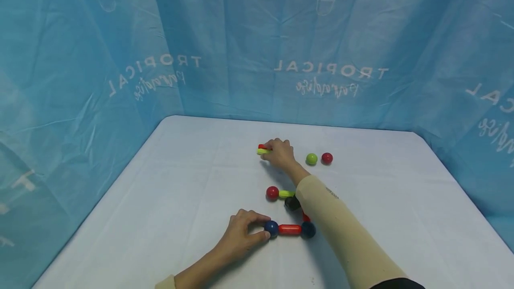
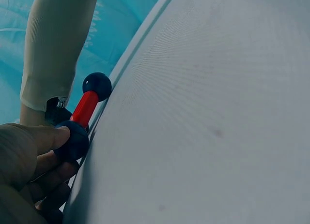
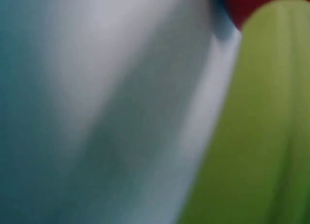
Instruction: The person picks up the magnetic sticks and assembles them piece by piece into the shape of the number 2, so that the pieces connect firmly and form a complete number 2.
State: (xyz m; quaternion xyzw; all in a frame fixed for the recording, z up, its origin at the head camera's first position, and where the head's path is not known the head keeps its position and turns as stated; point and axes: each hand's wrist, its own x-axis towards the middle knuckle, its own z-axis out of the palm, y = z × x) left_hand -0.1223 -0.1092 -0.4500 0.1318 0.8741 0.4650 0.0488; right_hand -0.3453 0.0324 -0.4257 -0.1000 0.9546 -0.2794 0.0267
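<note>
Lying beyond both hands' near work, a loose red rod and a loose yellow-green rod sit side by side, their long axes running roughly left to right, like the joined red rod. The right hand is right at them, clearly the nearer; whether it pinches or merely touches them cannot be told. Toward the viewer, the left hand pinches the end dark blue ball of the joined piece between thumb and fingers.

Counting what shows on the table: two dark blue balls, two red balls, one green ball, three red rods, two yellow-green rods. A dark rounded shape by the sleeve stays uncertain.
</note>
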